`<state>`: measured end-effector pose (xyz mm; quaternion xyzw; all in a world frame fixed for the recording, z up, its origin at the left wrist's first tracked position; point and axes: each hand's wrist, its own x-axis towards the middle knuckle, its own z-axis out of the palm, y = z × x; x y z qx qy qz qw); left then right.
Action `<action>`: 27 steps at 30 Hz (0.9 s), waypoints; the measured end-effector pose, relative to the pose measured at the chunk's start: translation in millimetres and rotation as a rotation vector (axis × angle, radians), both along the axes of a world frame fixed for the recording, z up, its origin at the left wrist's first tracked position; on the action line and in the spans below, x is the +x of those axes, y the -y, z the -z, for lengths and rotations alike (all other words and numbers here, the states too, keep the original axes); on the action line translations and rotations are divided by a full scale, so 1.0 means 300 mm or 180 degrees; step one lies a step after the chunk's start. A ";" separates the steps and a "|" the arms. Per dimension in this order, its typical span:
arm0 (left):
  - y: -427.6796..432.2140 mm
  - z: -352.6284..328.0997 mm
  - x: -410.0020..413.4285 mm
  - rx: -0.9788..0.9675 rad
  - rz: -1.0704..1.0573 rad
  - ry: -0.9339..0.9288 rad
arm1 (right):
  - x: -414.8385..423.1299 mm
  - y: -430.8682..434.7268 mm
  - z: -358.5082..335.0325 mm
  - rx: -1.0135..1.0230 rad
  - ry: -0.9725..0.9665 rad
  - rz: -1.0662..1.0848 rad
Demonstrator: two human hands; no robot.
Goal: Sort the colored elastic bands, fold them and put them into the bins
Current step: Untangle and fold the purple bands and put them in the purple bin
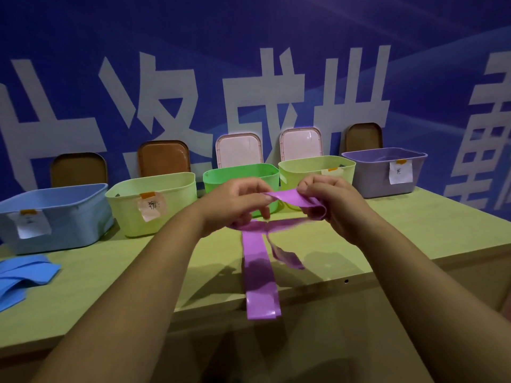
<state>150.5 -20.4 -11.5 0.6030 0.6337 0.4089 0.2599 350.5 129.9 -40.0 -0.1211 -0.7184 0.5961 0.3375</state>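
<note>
Pinching purple band (pixel 260 272), left hand (pixel 237 203) and right hand (pixel 336 205) fingers (tail overhanging table (pixel 138 272) edge).

At frame centre, the left grip (pixel 235 203) and right grip (pixel 333 201) pinch a purple band (pixel 261 272) (its loose end hangs past the desk (pixel 414 230) edge); five bins (pixel 154 205) line mid-frame, and blue bands (pixel 22 275) lie at left.
</note>
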 end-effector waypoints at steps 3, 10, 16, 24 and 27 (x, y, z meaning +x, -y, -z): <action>0.009 -0.045 0.012 -0.0940 -0.0145 -0.0977 | 0.003 -0.004 0.011 0.0041 -0.0037 -0.0213; -0.003 -0.095 0.023 -0.1192 -0.0583 -0.2068 | -0.007 0.009 0.030 -0.0333 -0.0156 -0.0226; -0.001 -0.084 -0.040 -0.1707 -0.0556 -0.2979 | 0.033 -0.035 0.020 0.0736 0.1072 0.0249; 0.003 -0.063 -0.079 -0.1450 -0.0560 -0.3117 | 0.036 0.006 0.008 0.0728 0.1790 -0.0088; 0.033 -0.060 -0.090 -0.1121 -0.0424 -0.2610 | 0.042 0.010 0.021 0.0192 0.1107 -0.0590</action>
